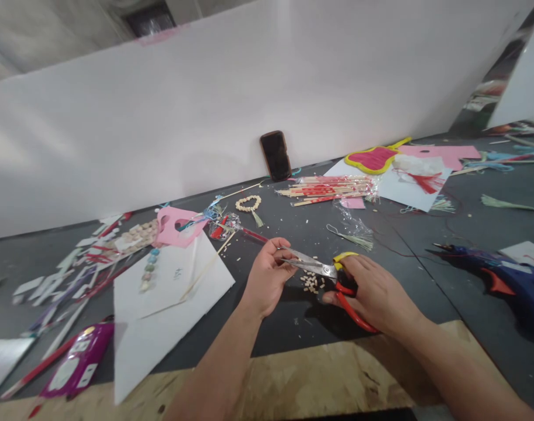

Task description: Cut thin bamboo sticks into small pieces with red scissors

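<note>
Seen from the head camera, the right hand [376,292] is closed around the red and yellow handles of a pair of steel scissors [319,268], fingers through the loops. The blades point left, toward the left hand [269,275]. That hand is curled, its fingertips pinched together right at the blade tips; what they pinch is too thin to make out. Both hands hover low over the dark grey table [424,234], just beyond a bare plywood edge [314,380].

Directly beneath the blades lies a small heap of short pale wooden bits [311,283], with a few more scattered near it. To the left of the left hand lie overlapping white paper sheets [170,304], a pink cut-out paper shape [176,225] at their far corner and a shiny purple packet [80,359] near their lower left. Further back are a ring of pale beads [248,203] and a wrapped bundle of thin red-and-tan sticks [328,188]. A black phone [276,155] leans upright against the white board [249,88] behind the table. A blue glue gun [507,280] rests well to the right of the right hand.
</note>
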Motion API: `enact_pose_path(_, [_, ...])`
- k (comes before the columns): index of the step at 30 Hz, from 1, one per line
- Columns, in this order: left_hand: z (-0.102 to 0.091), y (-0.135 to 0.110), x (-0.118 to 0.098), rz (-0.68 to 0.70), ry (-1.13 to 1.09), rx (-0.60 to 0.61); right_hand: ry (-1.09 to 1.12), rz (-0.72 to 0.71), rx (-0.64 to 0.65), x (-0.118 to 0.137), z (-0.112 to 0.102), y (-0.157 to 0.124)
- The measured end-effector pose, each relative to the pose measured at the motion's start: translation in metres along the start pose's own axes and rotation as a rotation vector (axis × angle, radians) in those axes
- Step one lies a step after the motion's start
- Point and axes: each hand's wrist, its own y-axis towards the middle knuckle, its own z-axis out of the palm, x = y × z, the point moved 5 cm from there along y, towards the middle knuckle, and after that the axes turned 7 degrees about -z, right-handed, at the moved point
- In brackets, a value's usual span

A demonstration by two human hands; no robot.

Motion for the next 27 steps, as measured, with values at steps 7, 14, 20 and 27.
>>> enact_pose_path(7, [0.0011, -0.0005, -0.0007, -0.016, 0.008, -0.003, 0.046, 0.014, 0.011, 0.0001, -0.002, 0.0003])
enact_pose_path(14, [-0.0016, 0.0001, 0.0002, 0.03, 0.047, -0.001, 0.002, -0.017, -0.021, -0.0014, -0.0005, -0.0011])
enact_pose_path(20, [-0.0011, 0.0004, 0.0018, 0.049, -0.011, -0.001, -0.015, -0.005, 0.0, -0.0009, -0.0017, -0.0041])
enact_pose_path(27, [-0.0006, -0.0002, -0.0025, 0.054, 0.008, 0.028, -0.028, 0.047, -0.08, -0.0024, -0.0071, -0.0021])
